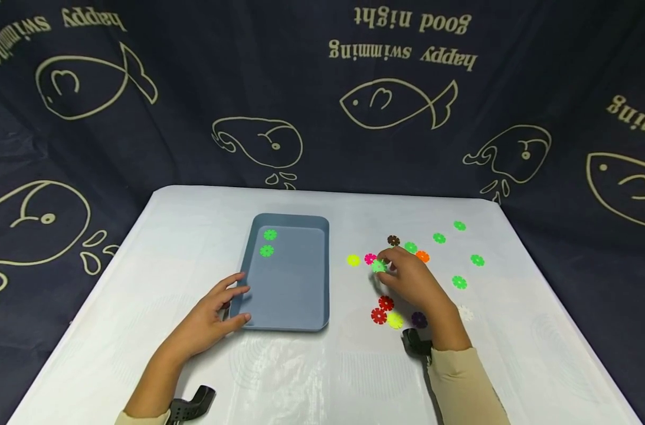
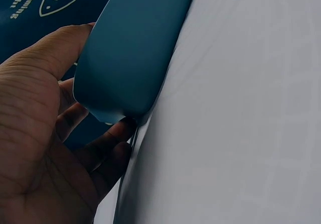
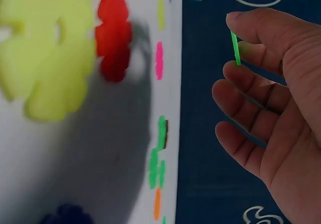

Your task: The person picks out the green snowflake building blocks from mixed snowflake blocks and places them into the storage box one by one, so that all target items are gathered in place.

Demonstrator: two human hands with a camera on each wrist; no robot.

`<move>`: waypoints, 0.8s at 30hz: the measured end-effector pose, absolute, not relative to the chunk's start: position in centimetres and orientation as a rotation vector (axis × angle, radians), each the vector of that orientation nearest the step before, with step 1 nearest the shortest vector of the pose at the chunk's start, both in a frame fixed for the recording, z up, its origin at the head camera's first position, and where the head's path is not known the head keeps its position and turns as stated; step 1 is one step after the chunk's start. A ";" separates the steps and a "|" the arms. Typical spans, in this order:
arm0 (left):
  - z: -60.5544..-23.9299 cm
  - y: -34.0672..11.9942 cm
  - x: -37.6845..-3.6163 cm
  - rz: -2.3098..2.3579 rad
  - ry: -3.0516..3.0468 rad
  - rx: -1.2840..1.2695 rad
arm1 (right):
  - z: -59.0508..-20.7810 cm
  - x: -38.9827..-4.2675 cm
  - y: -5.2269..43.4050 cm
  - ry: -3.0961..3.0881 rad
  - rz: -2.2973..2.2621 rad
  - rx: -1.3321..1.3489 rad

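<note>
Your tray [image 1: 287,295] sits at the middle of the table [image 1: 513,366], with two discs [image 1: 268,242] lying in its far left corner, one just behind the other. Your left hand [image 1: 216,316] rests on the tray's near left corner. To the right of the tray the loose discs [image 1: 449,260] lie scattered across the table. Your right hand [image 1: 412,283] is among them, pinching one disc [image 1: 378,267] at the fingertips; a cluster of four discs [image 1: 393,313] lies nearer you, left of that wrist.
</note>
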State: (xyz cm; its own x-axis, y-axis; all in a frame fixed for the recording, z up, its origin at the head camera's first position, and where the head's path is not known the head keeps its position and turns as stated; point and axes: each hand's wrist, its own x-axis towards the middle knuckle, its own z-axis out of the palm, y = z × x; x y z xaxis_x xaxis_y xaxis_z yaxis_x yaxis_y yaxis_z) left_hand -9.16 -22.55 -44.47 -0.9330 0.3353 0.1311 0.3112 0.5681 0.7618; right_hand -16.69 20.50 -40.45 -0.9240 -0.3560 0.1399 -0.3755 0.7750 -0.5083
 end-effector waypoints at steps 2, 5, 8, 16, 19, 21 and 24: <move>-44.5 -22.5 -9.2 1.330 2.761 0.575 | -40.2 -16.5 20.3 -2.923 0.826 0.607; -44.5 -22.5 -9.3 1.322 2.769 0.579 | -39.9 -16.3 20.0 -2.911 0.798 0.636; -44.5 -22.6 -9.2 1.319 2.769 0.573 | -39.7 -16.2 19.5 -2.892 0.776 0.679; -44.6 -22.6 -9.2 1.317 2.766 0.562 | -39.8 -16.0 18.9 -2.834 0.843 0.780; -44.6 -22.7 -9.2 1.318 2.766 0.563 | -39.7 -16.0 18.7 -2.814 0.853 0.807; -44.6 -22.6 -9.2 1.315 2.766 0.567 | -39.6 -16.0 18.5 -2.808 0.847 0.814; -44.6 -22.6 -9.3 1.307 2.773 0.571 | -39.5 -16.0 18.3 -2.813 0.849 0.810</move>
State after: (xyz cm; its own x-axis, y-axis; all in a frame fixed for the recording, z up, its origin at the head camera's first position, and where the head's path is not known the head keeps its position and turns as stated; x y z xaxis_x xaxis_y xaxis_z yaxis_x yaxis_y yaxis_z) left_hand -9.28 -22.64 -44.58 -0.9327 0.3353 0.1325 0.3156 0.5816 0.7498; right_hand -15.99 18.26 -39.53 -0.8546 -0.4634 0.2344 -0.5157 0.7040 -0.4883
